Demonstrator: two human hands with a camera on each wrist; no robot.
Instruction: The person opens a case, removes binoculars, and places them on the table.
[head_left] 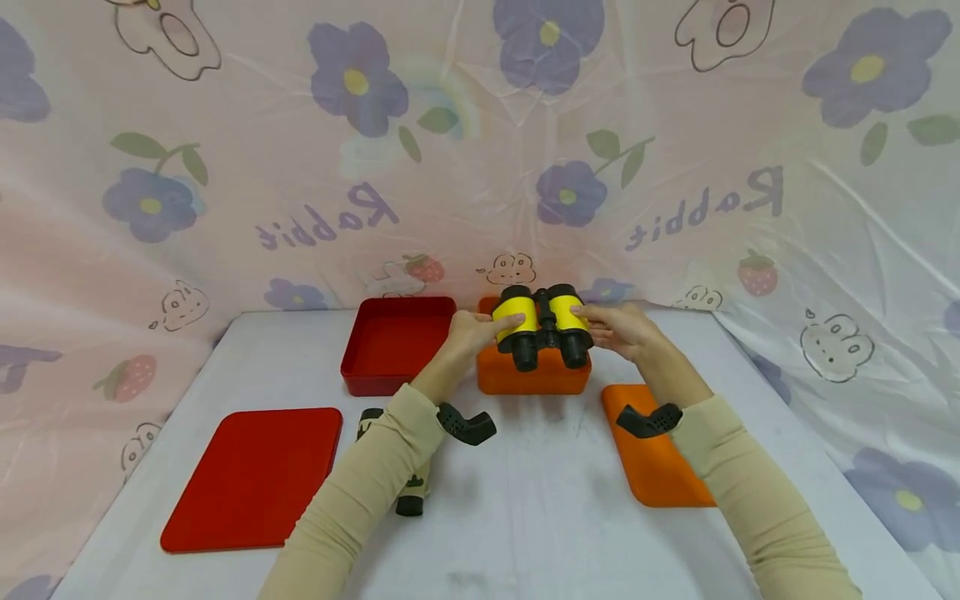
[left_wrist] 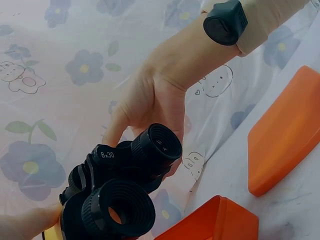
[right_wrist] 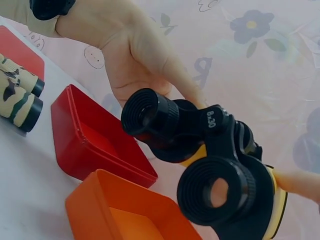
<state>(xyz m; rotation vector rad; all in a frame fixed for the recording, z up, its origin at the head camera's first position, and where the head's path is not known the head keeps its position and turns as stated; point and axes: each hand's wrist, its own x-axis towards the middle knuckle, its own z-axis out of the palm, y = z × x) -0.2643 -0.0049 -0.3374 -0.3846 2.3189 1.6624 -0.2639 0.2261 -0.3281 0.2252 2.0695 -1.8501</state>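
Note:
Yellow-and-black binoculars (head_left: 548, 321) are held up by both hands over the orange box (head_left: 525, 382). On their left barrel my left hand (head_left: 471, 335) grips with the thumb on top; my right hand (head_left: 621, 330) grips the right barrel the same way. Both wrist views show the black eyepieces (left_wrist: 125, 207) and an "8x30" marking. Seen from the right wrist, the orange box (right_wrist: 87, 212) lies open below the binoculars, apart from them. The fingers under the barrels are mostly hidden.
An open red box (head_left: 397, 342) stands left of the orange one. A red lid (head_left: 251, 479) lies at front left, an orange lid (head_left: 660, 458) at right, partly under my right forearm. Camouflage binoculars (right_wrist: 20, 95) lie on the table, partly covered by my left arm.

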